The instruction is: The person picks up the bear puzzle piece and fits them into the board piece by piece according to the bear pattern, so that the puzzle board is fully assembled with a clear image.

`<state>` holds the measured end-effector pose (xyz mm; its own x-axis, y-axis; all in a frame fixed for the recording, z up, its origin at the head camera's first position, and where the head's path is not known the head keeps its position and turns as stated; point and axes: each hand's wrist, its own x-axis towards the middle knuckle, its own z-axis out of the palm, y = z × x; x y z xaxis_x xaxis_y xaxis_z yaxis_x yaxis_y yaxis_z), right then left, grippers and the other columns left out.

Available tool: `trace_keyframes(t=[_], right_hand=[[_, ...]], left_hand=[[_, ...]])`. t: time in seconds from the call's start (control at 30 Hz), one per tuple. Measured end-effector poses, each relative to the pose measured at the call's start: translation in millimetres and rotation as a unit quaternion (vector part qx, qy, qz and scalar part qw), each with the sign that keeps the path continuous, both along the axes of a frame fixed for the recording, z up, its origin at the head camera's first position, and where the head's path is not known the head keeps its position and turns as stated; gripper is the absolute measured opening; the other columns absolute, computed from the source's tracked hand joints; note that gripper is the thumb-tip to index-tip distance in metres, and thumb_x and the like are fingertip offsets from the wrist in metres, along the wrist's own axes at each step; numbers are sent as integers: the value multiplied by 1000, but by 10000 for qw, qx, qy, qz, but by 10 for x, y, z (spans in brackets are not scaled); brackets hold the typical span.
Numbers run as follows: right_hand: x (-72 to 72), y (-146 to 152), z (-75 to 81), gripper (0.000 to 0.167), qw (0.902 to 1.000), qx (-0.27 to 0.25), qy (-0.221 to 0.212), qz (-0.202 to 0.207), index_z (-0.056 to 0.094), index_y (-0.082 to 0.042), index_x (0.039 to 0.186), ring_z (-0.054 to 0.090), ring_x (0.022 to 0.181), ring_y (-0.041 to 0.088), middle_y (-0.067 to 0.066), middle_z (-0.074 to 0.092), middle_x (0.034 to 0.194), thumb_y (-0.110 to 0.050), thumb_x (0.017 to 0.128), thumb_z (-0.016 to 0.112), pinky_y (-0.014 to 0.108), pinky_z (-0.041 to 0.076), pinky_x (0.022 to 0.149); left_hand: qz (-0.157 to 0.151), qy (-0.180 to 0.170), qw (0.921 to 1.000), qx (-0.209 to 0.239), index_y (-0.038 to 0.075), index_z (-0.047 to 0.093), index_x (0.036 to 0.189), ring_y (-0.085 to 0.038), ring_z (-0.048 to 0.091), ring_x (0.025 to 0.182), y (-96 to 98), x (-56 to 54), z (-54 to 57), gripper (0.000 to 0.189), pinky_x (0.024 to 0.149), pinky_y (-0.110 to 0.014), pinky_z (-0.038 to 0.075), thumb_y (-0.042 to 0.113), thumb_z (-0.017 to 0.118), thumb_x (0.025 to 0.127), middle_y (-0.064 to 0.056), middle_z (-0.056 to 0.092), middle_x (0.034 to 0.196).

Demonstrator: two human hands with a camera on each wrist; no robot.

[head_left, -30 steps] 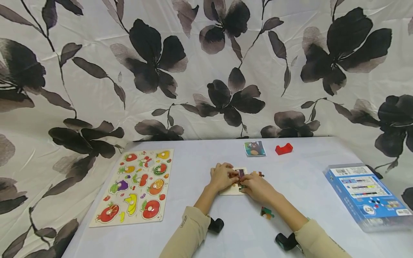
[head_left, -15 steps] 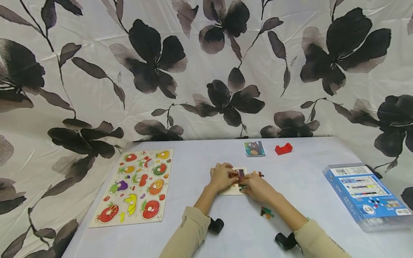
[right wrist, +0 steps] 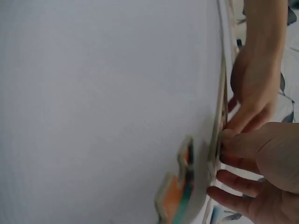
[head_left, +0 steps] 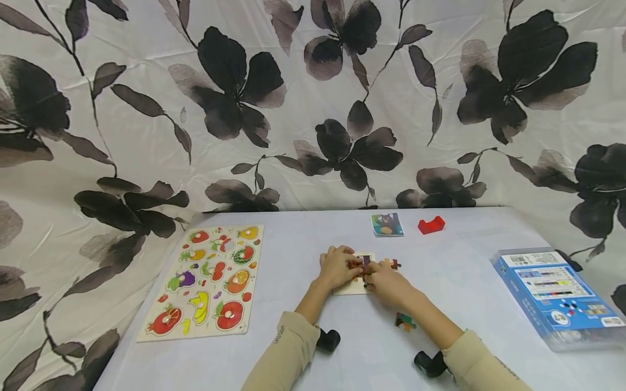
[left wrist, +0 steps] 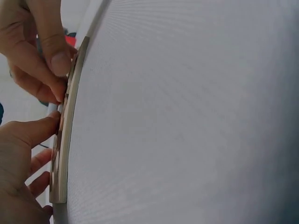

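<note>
Jigsaw tray (head_left: 349, 289) mid tabletop (head_left: 293, 244). One loose jigsaw piece (head_left: 393, 264) just right of it, another piece (head_left: 405, 322) nearer the viewer, front-right. Fruit puzzle board (head_left: 205, 330) well left. Picture card (head_left: 387, 224) behind the tray, slightly right, near the back edge; notched block (head_left: 431, 225) just right of the card. Boxed set (head_left: 562, 293) far right. Floral cloth (head_left: 293, 98) behind everything.
</note>
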<state>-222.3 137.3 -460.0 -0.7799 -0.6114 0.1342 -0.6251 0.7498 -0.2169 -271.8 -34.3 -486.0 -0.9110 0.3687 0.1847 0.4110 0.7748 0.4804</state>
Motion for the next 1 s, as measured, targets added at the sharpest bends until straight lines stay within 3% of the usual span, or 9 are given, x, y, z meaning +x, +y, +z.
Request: trace_keyframes(t=[0.17,0.3,0.4,0.47,0.63,0.7,0.77,0.87,1.0], right_hand=[[-116,119,-33,4,9948,-915,-444,52,75,0,81,57,84,26,11,63,93,-2,79,72,39,48,76],[-197,186,-57,11,9769,-1773,-1089,-478,71,-2,64,61,82,23,8,66,86,-3,73,77,38,51,77],[-205,199,-66,11,9627,-2150,-1366,-916,70,-3,65,61,75,20,6,67,78,-5,70,79,37,51,71],[-201,207,-79,11,9601,-2254,-1355,-950,70,-2,68,62,76,20,6,68,78,-7,70,80,40,51,76],[-220,327,-71,10,9599,-2452,-1200,-637,73,2,83,65,82,23,12,71,89,-7,79,74,36,53,78],[-253,412,-56,11,9566,-2597,-990,-875,72,4,89,64,79,24,15,70,91,-4,80,72,33,54,70],[-297,497,-40,16,9532,-2632,-720,-1301,70,6,94,63,81,27,18,68,95,-3,80,72,36,53,71],[-364,593,-42,33,9586,-2205,-648,-1682,66,8,106,59,87,31,23,62,104,-8,78,74,43,50,76],[-415,636,-115,45,9716,-1477,-919,-1604,63,8,113,54,91,31,22,58,105,-19,79,76,46,47,79]], left_hand=[[111,-176,9998,-24,21,74,105,-21,47,104,37,-14,-7,25,82,-40,32,34,71,83,-2,59,122],[118,-207,9997,-104,23,73,106,-20,47,105,51,-26,-18,26,82,-40,32,36,70,84,0,59,123],[100,-219,9996,-112,23,73,107,-21,47,106,50,-26,-19,27,84,-40,32,36,70,83,0,58,123],[117,-206,9996,-132,23,73,107,-21,47,107,44,-23,-15,27,84,-41,32,36,70,83,0,58,123],[106,-132,9998,-105,22,74,105,-22,47,104,30,-16,19,26,81,-40,32,35,71,83,-2,59,121],[70,-126,9999,-51,21,74,104,-22,47,103,31,-11,25,26,80,-40,32,35,71,83,-2,60,120],[47,-119,9999,-7,20,74,104,-22,48,103,32,-5,27,25,80,-40,32,34,71,83,-3,60,120],[55,-93,9999,-40,21,74,104,-22,48,103,33,0,25,25,80,-40,32,35,69,84,-3,60,120],[-4,-137,9999,-70,20,72,108,-24,48,106,27,7,27,26,81,-41,33,34,64,88,-5,59,122]])
